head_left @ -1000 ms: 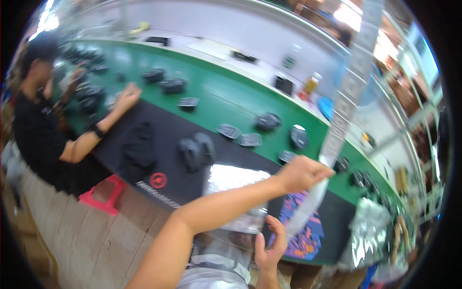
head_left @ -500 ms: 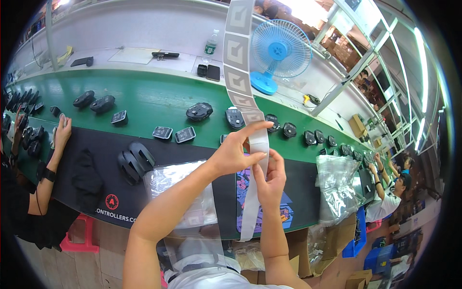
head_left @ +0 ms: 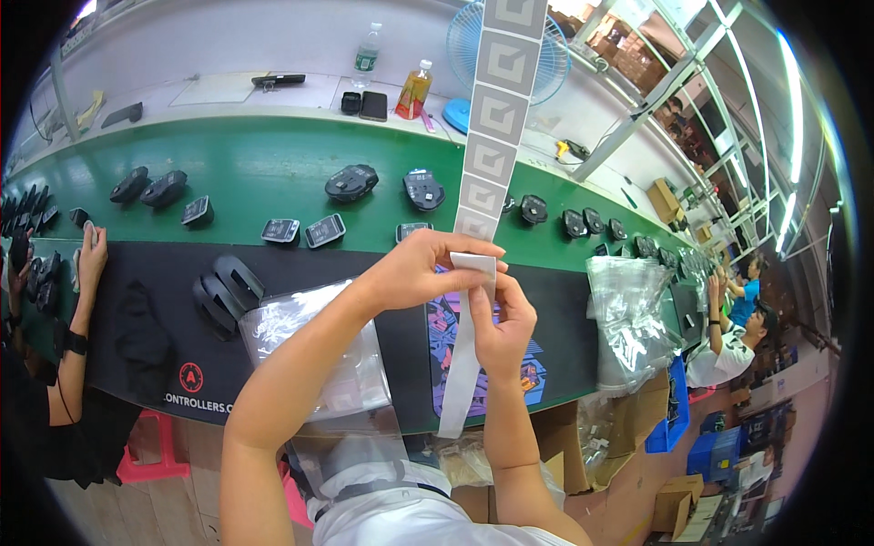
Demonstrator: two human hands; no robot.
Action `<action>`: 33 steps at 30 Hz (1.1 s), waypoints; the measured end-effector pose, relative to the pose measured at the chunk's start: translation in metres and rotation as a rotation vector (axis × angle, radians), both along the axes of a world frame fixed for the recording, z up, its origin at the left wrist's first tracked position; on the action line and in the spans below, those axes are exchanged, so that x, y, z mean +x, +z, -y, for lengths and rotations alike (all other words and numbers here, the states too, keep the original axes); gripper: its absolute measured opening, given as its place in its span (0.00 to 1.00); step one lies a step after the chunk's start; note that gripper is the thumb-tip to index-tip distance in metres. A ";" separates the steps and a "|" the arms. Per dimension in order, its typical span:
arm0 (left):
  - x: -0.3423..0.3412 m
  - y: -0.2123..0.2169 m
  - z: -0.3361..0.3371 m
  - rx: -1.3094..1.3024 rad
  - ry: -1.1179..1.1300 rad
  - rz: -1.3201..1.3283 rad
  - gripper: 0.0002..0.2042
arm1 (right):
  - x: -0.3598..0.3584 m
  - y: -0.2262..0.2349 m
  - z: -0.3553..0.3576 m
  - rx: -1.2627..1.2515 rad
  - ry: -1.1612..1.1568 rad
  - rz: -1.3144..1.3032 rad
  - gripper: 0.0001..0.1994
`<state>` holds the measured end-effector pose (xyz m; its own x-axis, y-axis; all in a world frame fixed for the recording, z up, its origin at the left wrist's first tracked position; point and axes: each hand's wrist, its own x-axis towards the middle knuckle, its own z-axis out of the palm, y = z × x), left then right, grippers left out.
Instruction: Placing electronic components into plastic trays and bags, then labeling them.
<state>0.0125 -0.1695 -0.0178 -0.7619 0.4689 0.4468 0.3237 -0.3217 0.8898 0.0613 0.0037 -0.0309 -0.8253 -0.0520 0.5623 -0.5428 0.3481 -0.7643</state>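
Observation:
A long strip of grey square stickers (head_left: 497,123) on pale backing rises from my hands past the top edge of the head view. My left hand (head_left: 421,271) pinches it from the left, thumb and fingertips closed around a folded part of the strip. From the right, my right hand (head_left: 503,326) grips the same fold, its thumb pressed against the front. Below the fingers a bare whitish tail (head_left: 461,378) hangs over a colourful printed mat (head_left: 526,387). Partly under my left forearm lies a stack of clear plastic bags (head_left: 296,318).
Several black computer mice (head_left: 351,183) and small black blocks (head_left: 325,231) line the green table (head_left: 264,164). More clear bags (head_left: 628,318) lie at right. A blue fan (head_left: 466,45), a water bottle (head_left: 367,56) and an orange drink bottle (head_left: 414,89) stand behind. Co-workers' hands (head_left: 92,255) show at left and far right.
The strip now stands straighter and leans right above my hands, and it is folded between my fingers. The view has shifted, and the orange drink bottle has come out from behind the strip.

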 end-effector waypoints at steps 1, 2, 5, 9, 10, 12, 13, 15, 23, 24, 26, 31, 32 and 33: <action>0.000 -0.001 0.000 -0.014 0.055 -0.017 0.18 | 0.002 0.004 -0.002 0.000 0.002 0.007 0.07; 0.000 -0.005 -0.001 -0.014 0.057 -0.010 0.18 | 0.005 0.011 -0.003 0.055 -0.090 -0.105 0.06; -0.003 -0.008 -0.003 -0.182 0.273 -0.305 0.15 | 0.005 0.022 -0.015 0.054 -0.218 -0.322 0.08; 0.004 -0.006 -0.002 -0.389 0.383 -0.458 0.16 | 0.007 0.047 -0.015 0.258 -0.163 -0.388 0.10; 0.004 -0.005 -0.002 -0.451 0.417 -0.510 0.17 | 0.007 0.047 -0.015 0.261 -0.163 -0.385 0.10; 0.006 -0.004 -0.003 -0.440 0.413 -0.487 0.17 | 0.008 0.045 -0.015 0.321 -0.116 -0.401 0.11; 0.005 -0.004 -0.003 -0.434 0.412 -0.498 0.18 | 0.009 0.044 -0.016 0.324 -0.113 -0.398 0.11; 0.005 -0.004 -0.004 -0.429 0.411 -0.508 0.18 | 0.008 0.042 -0.017 0.322 -0.147 -0.412 0.11; 0.006 -0.002 -0.002 -0.421 0.423 -0.497 0.18 | 0.006 0.036 -0.017 0.328 -0.148 -0.432 0.11; 0.006 -0.003 -0.003 -0.421 0.427 -0.494 0.18 | 0.007 0.033 -0.018 0.326 -0.166 -0.453 0.10; 0.005 -0.005 -0.006 -0.398 0.430 -0.508 0.19 | 0.008 0.032 -0.019 0.331 -0.179 -0.471 0.10; 0.008 -0.005 0.001 -0.363 0.308 -0.424 0.31 | 0.019 0.028 -0.022 0.332 -0.203 -0.468 0.11; 0.007 -0.009 0.005 -0.322 0.263 -0.401 0.35 | 0.022 0.028 -0.022 0.325 -0.223 -0.467 0.11; 0.010 -0.011 0.007 -0.324 0.283 -0.380 0.35 | 0.026 0.027 -0.023 0.313 -0.231 -0.468 0.11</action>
